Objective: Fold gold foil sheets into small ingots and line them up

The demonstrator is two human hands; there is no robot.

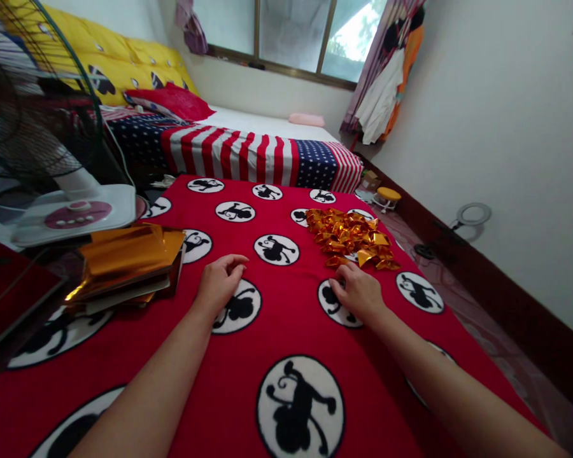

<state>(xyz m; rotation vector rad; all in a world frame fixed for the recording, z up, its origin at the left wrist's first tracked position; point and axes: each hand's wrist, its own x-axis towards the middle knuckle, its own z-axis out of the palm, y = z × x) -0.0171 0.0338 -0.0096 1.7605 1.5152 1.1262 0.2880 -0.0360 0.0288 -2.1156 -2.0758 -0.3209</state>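
my left hand [221, 280] loosely curled, released | my right hand [360, 291] curled, its grip I cannot tell | just beyond it, one heap of folded orange foil pieces [347, 236], overlapping past counting, long axis slanting far-left to near-right | leftward, one rectangular orange-foil stack [128, 257] | one white-based fan [79, 213], cut off

Between the left hand [222, 283] and the right hand [360, 292], a wide lane of flat red cloth [279, 302] runs forward to the far edge, beyond which the bed [262, 156] stands crosswise. The paper stack [128, 262] and the fan [79, 197] block the left side. Straight ahead of the right hand, the gold paper pile [346, 235] bars the way, leaving just a narrow strip along its right.
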